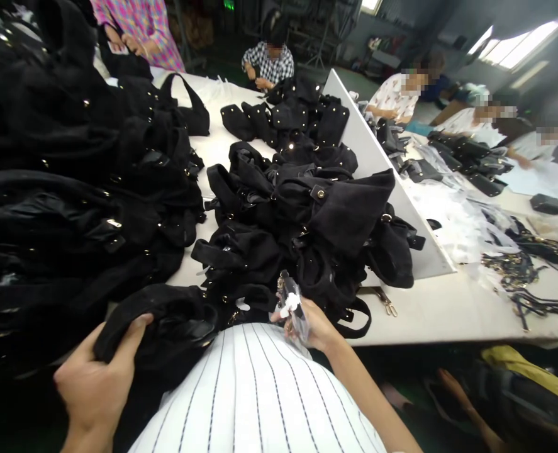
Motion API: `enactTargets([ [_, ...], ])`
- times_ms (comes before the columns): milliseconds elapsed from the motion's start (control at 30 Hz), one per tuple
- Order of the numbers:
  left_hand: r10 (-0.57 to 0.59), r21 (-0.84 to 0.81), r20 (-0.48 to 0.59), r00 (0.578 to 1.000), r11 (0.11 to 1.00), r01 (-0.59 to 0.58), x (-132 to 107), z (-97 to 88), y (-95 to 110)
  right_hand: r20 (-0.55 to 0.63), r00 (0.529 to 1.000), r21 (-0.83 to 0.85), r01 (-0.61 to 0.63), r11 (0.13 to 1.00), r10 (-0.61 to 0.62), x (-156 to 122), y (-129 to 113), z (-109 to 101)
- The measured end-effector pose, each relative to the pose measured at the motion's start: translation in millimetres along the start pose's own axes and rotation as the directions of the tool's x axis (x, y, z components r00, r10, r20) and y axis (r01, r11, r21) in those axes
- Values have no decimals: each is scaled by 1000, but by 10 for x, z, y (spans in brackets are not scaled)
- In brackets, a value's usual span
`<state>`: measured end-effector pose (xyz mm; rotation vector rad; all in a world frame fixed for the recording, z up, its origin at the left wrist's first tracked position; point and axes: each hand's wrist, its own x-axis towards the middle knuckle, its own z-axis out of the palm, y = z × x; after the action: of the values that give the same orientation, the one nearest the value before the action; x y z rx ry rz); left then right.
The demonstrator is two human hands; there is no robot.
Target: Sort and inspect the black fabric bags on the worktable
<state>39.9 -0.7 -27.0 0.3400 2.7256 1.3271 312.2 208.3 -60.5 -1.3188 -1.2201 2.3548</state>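
My left hand (102,371) is closed on the edge of a black fabric bag (165,314), thumb on top, at the lower left. The bag's mouth gapes toward me and shows a dark, shiny lining. Close to my striped shirt, my right hand (304,321) grips a small clear plastic packet (292,302) with a white piece and something dark with metal bits in it; its exact contents I cannot make out. Just beyond that hand lies a heap of black bags (335,214) with gold-coloured snaps and rings.
A larger pile of black bags (47,145) covers the left side. A white divider board (392,170) stands along the table (415,308). Beyond it are straps with metal clips (514,264) and white wrapping (467,220). Several people sit or stand around the tables.
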Motion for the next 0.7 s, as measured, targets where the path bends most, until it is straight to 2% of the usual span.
enactTargets([
  [67, -34, -38, -9, 999, 999, 33, -26, -5, 77, 160, 987, 153, -36, 988, 11, -12, -39, 153],
  [167, 31, -135, 1, 1000, 990, -31, -59, 0, 63, 361, 932, 125, -25, 992, -22, -87, -242, 410],
  [233, 63, -214, 36, 997, 975, -54, -75, 6, 43, 471, 880, 46, 50, 998, -66, -157, -468, 627],
  [300, 104, -268, 67, 992, 960, -83, -87, -2, 70, 572, 809, -74, 217, 973, -137, -216, -711, 887],
  [333, 126, -285, 71, 990, 953, -101, -94, -17, 107, 626, 758, -149, 344, 927, -181, -234, -813, 1030],
  [367, 154, -298, 70, 986, 946, -126, -103, -40, 158, 690, 688, -218, 494, 842, -225, -243, -887, 1175],
  [433, 229, -319, 79, 970, 928, -193, -129, -116, 287, 817, 489, -242, 773, 587, -307, -218, -925, 1452],
  [467, 261, -332, 81, 962, 917, -221, -147, -162, 354, 852, 399, -211, 855, 475, -340, -177, -887, 1573],
  [500, 279, -346, 78, 957, 908, -236, -167, -210, 414, 863, 345, -187, 897, 401, -369, -115, -817, 1675],
  [533, 286, -355, 64, 956, 902, -246, -188, -254, 465, 850, 336, -187, 913, 363, -406, -33, -727, 1759],
  [567, 295, -351, 43, 955, 899, -261, -211, -290, 503, 818, 369, -222, 910, 350, -441, 65, -629, 1824],
  [600, 318, -332, 6, 948, 895, -298, -235, -313, 527, 775, 424, -282, 896, 343, -469, 168, -535, 1872],
  [633, 364, -298, -40, 931, 885, -359, -258, -322, 538, 735, 472, -344, 879, 331, -487, 267, -455, 1908],
  [700, 508, -181, -121, 853, 833, -522, -302, -302, 533, 699, 510, -419, 860, 292, -501, 413, -353, 1947],
])
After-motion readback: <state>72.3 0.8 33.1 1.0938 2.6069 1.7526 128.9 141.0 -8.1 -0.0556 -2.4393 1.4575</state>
